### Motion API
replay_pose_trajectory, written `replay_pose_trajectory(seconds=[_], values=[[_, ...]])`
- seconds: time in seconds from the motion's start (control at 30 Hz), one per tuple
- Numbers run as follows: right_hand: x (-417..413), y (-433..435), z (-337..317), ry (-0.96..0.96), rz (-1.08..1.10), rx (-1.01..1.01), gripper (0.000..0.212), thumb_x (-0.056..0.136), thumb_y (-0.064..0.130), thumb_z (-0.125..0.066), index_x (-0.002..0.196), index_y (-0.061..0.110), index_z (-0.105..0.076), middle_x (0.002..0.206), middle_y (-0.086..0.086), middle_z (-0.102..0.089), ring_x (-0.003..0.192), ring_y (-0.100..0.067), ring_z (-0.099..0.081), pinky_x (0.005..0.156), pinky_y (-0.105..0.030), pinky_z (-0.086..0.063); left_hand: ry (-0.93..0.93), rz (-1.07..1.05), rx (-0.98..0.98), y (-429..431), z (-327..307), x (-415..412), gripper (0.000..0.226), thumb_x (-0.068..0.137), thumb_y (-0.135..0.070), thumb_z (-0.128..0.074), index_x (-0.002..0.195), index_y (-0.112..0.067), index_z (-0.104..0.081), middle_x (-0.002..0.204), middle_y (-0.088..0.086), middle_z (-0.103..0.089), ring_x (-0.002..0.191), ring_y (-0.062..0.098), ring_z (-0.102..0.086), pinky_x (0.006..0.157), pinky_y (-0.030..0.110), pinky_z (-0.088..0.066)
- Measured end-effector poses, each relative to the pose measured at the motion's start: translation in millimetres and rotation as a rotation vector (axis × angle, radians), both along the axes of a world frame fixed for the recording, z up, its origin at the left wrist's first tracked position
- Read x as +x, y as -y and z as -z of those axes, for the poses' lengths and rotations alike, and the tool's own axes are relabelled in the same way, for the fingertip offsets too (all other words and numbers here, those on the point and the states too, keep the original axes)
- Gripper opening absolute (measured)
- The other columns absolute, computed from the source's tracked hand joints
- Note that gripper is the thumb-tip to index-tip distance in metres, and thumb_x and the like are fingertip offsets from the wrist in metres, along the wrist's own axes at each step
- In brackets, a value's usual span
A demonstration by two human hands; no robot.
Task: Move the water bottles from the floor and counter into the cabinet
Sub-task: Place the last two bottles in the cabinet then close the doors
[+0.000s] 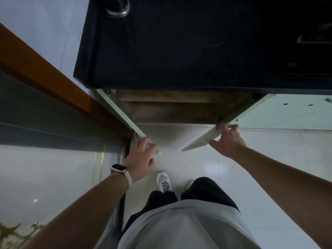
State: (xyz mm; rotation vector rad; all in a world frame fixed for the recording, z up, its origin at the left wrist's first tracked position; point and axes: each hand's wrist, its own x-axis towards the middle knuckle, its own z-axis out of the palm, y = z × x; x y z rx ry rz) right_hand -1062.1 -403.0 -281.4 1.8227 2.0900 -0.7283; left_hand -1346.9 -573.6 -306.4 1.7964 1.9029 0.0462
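I look straight down at a low cabinet (172,108) under a black counter (179,51). Its two pale green doors stand swung outward. My left hand (140,159), with a watch on the wrist, rests its fingers on the top edge of the left door (124,115). My right hand (228,141) grips the top edge of the right door (201,141). The brown shelves inside look bare from here. A clear glass or bottle (118,8) stands at the counter's far left. No bottle shows on the floor.
A wooden frame (45,78) and glass panel (53,168) run along the left. My white shoe (163,182) and dark trousers stand on the glossy white floor (269,159). A dark object (312,35) lies at the counter's right.
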Motion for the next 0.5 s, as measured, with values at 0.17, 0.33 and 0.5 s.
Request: replay_pose_trajectory(seconds=[0.17,0.33,0.5], values=[[1.7,-21.7,-0.5,0.114,-0.118,0.142,0.073,0.082,0.056,-0.067,0.138,0.021,-0.035,0.126,-0.012,-0.044,0.098,-0.029,-0.061,0.073,-0.037,-0.056,-0.082,-0.057,0.009,-36.1,6.8,6.8,0.044,0.085,-0.017,-0.073,0.128,-0.011,-0.062,0.143,0.017,-0.047,0.123,0.037,-0.054,0.083,0.043,-0.059],[0.9,-59.5,12.6,0.141,-0.285,0.369,0.085,0.074,0.057,-0.073,0.14,0.02,-0.037,0.131,-0.011,-0.045,0.119,-0.031,-0.048,0.101,-0.047,-0.044,-0.257,-0.035,0.075,-85.4,6.9,1.1,0.068,0.063,-0.03,-0.091,0.122,-0.012,-0.063,0.122,0.018,-0.061,0.1,0.037,-0.064,0.061,0.04,-0.057],[-9.5,-96.4,20.2,0.06,-0.499,0.512,0.1,0.064,0.054,-0.082,0.145,0.016,-0.036,0.146,-0.02,-0.036,0.136,-0.04,-0.033,0.114,-0.059,-0.023,-0.325,-0.001,0.283,-140.9,7.9,1.5,0.091,0.068,-0.039,-0.088,0.144,-0.012,-0.044,0.146,0.022,-0.042,0.132,0.04,-0.04,0.099,0.057,-0.047]])
